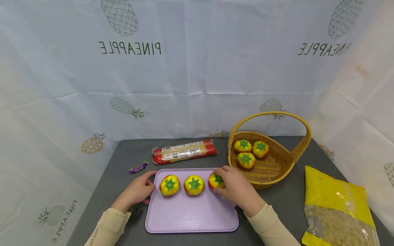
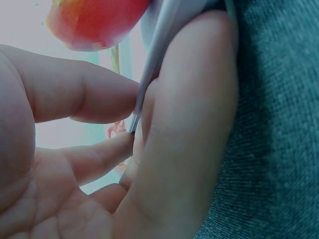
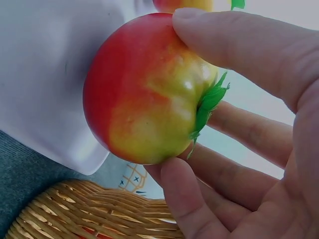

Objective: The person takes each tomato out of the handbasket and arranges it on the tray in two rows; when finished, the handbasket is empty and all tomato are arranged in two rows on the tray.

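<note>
A lilac tray (image 1: 191, 216) lies on the table, with its left rim (image 2: 151, 62) pinched between the thumb and fingers of my left hand (image 1: 135, 191). Two red-and-yellow persimmons with green star-shaped tops, one at left (image 1: 169, 185) and one in the middle (image 1: 194, 185), sit in a row along the tray's far half. My right hand (image 1: 239, 189) holds a third persimmon (image 3: 144, 94) at the right end of that row. In the right wrist view its thumb and a finger grip opposite sides of the fruit, close to the tray surface.
A wicker basket (image 1: 277, 171) with a tall handle holds three more persimmons (image 1: 246, 160) at the back right. Behind the tray lies a red-ended noodle pack (image 1: 184, 152), with a purple wrapped candy (image 1: 138, 167) to its left. A yellow pasta bag (image 1: 335, 194) lies at far right.
</note>
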{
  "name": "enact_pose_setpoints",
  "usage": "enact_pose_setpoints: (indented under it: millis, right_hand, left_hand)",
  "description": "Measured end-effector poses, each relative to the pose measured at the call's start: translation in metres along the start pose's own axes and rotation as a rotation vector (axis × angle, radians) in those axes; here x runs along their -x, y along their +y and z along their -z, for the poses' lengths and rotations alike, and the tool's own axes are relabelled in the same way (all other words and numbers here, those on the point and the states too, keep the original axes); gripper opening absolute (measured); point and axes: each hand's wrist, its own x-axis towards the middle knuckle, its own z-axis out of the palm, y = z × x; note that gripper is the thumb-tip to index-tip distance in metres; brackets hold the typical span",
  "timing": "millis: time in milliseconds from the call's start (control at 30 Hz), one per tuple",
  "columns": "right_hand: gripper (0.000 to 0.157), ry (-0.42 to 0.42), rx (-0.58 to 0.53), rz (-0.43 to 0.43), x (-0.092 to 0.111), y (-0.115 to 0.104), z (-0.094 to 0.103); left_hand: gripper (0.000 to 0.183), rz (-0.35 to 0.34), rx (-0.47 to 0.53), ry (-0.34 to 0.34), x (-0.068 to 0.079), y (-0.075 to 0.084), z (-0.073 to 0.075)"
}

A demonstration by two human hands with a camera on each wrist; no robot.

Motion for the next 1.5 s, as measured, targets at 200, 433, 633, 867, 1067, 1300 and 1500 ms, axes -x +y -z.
enact_pose_setpoints:
  millis: [200, 433, 633, 867, 1067, 1300, 1500]
  right_hand:
    - [0.054, 0.008, 0.008, 0.013, 0.0001, 0.0004, -0.0021]
    - [0.051, 0.003, 0.006, 0.016, -0.0003, 0.0012, -0.0038]
    - [0.050, -0.004, 0.010, 0.011, 0.0004, 0.0001, -0.0037]
    - [0.053, -0.001, 0.010, 0.016, 0.0003, 0.0001, -0.0049]
    - [0.056, 0.010, 0.020, 0.032, 0.0006, 0.0002, -0.0051]
    - [0.055, -0.009, -0.018, 0.015, 0.0008, -0.0026, -0.0018]
    - [0.055, -0.026, -0.044, 0.012, 0.0018, -0.0040, 0.0005]
  left_hand:
    - [0.064, 0.003, -0.006, 0.000, -0.0007, -0.0004, -0.0001]
    - [0.064, 0.004, -0.008, 0.004, -0.0001, 0.0010, -0.0002]
    - [0.064, 0.005, -0.012, 0.004, -0.0005, 0.0004, -0.0009]
    - [0.063, 0.003, -0.016, 0.006, -0.0008, -0.0002, -0.0012]
    - [0.063, 0.001, -0.012, 0.006, -0.0002, 0.0015, -0.0008]
    - [0.063, 0.007, -0.009, -0.001, 0.0001, 0.0028, 0.0010]
    - [0.063, 0.008, -0.009, -0.008, 0.0001, 0.0028, 0.0016]
